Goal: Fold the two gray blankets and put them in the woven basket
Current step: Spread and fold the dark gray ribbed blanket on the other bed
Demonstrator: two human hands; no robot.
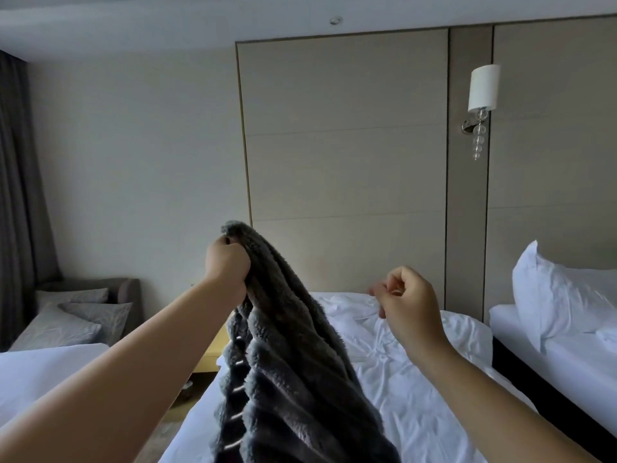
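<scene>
A dark gray fleece blanket (293, 362) hangs bunched in front of me over a white bed (417, 379). My left hand (227, 262) grips its top edge and holds it up high. My right hand (407, 302) hovers to the right of the blanket, fingers loosely curled and blurred, holding nothing. The blanket's lower part runs out of the bottom of the frame. A second gray blanket and the woven basket are not in view.
A second bed with a white pillow (554, 295) stands at the right. Another white bed (43, 365) lies at the left, and behind it a gray sofa with cushions (76, 315). A wall lamp (482, 95) hangs on the headboard panel.
</scene>
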